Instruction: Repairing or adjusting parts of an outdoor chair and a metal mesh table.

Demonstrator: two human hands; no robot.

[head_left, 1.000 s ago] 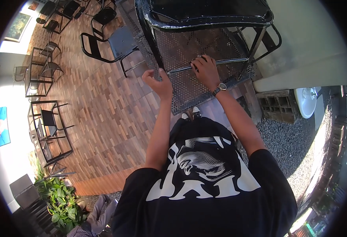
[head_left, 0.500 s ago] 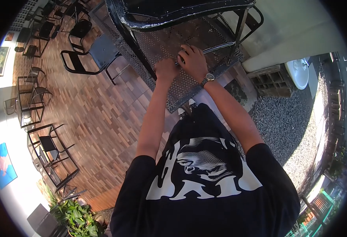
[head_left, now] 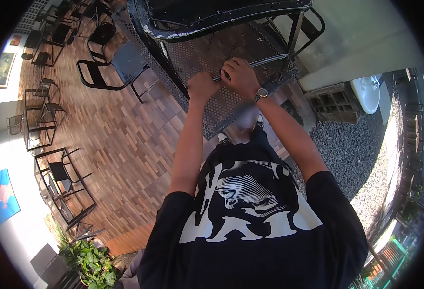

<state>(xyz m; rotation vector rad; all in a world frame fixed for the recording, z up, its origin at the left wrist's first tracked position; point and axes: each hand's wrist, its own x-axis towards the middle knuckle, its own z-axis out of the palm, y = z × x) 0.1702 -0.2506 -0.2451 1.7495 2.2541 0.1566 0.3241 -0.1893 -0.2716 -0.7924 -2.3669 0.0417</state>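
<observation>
In front of me stands a black metal chair [head_left: 221,24] with chipped, worn paint along its edge. A thin grey metal crossbar [head_left: 269,60] runs low between its legs. My left hand [head_left: 202,86] is closed around the bar's left end, close to the left chair leg [head_left: 166,65]. Just to the right, my right hand [head_left: 240,77] curls over the same bar, its fingers bent around it. A wristwatch [head_left: 262,92] sits on my right wrist. Whether anything small is under the fingers is hidden.
Beneath the chair lies a perforated dark metal platform [head_left: 216,115]. A grey-seated chair [head_left: 127,62] stands to the left on wood-patterned tiles [head_left: 120,130]. At the right are a white sink [head_left: 366,96], a block stand [head_left: 335,103] and gravel [head_left: 347,149]. A leafy plant [head_left: 91,262] is at lower left.
My right hand has shifted slightly to the right along the crossbar, away from my left hand. The left hand stays closed at nearly the same spot. The whole view has tilted a little.
</observation>
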